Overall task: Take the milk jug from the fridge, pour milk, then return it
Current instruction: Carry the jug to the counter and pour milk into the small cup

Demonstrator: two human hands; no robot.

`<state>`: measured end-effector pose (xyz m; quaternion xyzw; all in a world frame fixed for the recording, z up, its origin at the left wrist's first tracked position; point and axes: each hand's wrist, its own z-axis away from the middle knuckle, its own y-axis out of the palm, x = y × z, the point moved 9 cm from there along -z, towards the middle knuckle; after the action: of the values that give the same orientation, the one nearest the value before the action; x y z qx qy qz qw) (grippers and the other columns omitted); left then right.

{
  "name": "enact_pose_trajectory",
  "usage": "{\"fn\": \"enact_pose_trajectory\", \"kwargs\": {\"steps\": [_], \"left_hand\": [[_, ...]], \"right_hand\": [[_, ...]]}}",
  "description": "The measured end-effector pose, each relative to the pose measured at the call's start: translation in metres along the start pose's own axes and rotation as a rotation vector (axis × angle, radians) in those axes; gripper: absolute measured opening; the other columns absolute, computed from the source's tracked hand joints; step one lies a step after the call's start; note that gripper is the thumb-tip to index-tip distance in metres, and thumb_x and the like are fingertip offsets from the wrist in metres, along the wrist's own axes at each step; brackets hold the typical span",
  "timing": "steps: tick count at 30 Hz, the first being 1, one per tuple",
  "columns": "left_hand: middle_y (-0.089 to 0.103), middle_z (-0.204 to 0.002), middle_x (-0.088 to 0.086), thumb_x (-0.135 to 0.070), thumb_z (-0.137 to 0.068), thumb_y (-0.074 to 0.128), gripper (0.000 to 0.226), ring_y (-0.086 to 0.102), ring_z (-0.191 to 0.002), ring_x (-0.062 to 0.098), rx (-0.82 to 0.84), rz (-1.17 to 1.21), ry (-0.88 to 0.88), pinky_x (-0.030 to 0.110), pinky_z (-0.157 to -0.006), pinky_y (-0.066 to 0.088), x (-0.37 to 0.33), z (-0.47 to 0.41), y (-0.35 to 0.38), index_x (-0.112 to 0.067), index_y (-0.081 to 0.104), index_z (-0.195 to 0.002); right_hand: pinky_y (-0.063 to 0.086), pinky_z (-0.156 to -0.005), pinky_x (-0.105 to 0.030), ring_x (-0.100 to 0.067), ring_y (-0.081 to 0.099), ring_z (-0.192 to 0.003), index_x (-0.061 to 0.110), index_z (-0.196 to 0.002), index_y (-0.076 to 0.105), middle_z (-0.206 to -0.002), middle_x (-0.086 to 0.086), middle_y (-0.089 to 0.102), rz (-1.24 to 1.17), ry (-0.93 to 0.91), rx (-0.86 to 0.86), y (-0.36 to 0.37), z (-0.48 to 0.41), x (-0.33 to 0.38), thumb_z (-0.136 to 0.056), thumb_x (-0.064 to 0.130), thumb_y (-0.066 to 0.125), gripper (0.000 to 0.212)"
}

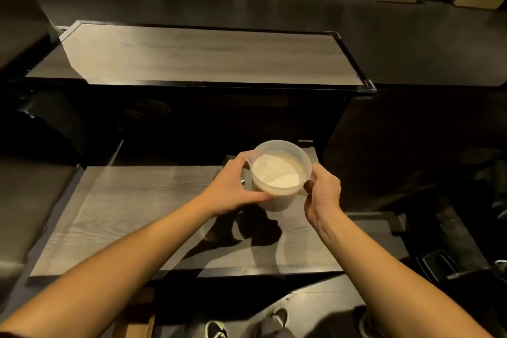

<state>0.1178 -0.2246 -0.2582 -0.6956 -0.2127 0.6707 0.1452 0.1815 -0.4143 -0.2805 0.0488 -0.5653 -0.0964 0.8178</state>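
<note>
Since we're carrying an open container with no lid, the whole game at this step is keeping it level. Big picture first: we're standing over the near wooden table (pixel 131 214), with a second wooden table (pixel 208 55) farther off and dim seating beyond that. No fridge or cup to pour into shows up anywhere we can see, so we can't tell which leg of the job this is.

The milk jug (pixel 279 173) is a clear plastic tub, roughly half full of milk (pixel 277 171), hanging above the far right end of the near table, its shadow on the wood below. Our left hand (pixel 233 186) wraps its left wall, thumb along the near side. Our right hand (pixel 323 186) is clamped on the right edge, probably the handle, though it's hidden.

Our advice: move slowly, keep both hands on, watch the rim and don't squeeze the soft wall.
</note>
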Motion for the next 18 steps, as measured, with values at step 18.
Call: {"fn": "enact_pose_trajectory", "kwargs": {"steps": [18], "left_hand": [[0.051,-0.122,-0.01,-0.03,-0.075,0.085,0.073,0.049,-0.105,0.005,-0.311,-0.157,-0.421,0.002,-0.075,0.04,0.143,-0.008,-0.049,-0.022,0.047,-0.137]], "right_hand": [[0.027,-0.055,-0.029,-0.013,0.03,-0.058,0.005,-0.059,0.047,-0.054,-0.002,0.034,0.104,0.039,0.216,0.035,-0.118,-0.032,-0.077,0.008,0.056,0.02]]}}
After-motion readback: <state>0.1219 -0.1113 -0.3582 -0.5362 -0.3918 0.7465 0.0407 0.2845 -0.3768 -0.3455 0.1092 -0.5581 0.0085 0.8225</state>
